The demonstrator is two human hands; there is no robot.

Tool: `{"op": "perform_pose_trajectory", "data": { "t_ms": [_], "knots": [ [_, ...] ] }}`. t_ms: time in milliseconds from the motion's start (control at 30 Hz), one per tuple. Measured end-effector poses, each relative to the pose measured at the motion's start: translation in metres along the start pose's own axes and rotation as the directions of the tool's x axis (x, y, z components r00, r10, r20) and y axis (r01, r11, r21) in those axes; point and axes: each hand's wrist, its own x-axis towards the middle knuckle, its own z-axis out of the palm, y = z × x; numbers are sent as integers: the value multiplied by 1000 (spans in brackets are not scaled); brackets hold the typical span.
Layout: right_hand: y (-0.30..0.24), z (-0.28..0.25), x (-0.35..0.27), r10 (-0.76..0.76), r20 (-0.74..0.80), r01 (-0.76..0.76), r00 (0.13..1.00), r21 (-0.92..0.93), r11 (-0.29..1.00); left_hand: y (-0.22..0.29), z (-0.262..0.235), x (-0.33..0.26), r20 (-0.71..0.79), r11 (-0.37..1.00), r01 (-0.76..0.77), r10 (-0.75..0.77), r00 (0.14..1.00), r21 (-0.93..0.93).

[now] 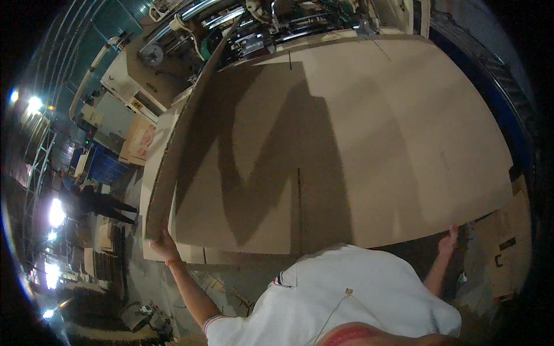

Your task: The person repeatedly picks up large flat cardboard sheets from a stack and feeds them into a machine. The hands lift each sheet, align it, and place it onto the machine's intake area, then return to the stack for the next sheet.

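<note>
A large brown cardboard sheet (381, 155) spreads in front of me, with a few slots cut into its near and far edges. Its left part stands raised as a folded flap (187, 124). My left hand (166, 248) is closed on the near lower corner of that flap. At the near right edge of the sheet, my right hand (449, 239) grips the cardboard, its fingertips partly hidden by the edge. Under the left side shows a paler sheet of cardboard (151, 202). Shadows fall across the middle of the sheet.
A machine with metal rollers (254, 43) stands beyond the far edge. To the right are a dark blue frame (485, 75) and more brown cardboard (508, 248). At the left stand a cardboard box (138, 141), a blue bin (105, 164) and, farther off, another person (104, 202).
</note>
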Motion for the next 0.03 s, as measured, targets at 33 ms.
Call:
{"op": "perform_pose_trajectory", "data": {
  "t_ms": [33],
  "knots": [
    [21,15,-12,29,33,-31,999,63,997,-34,1,-2,49,973,30,-42,998,227]
  ]
}}
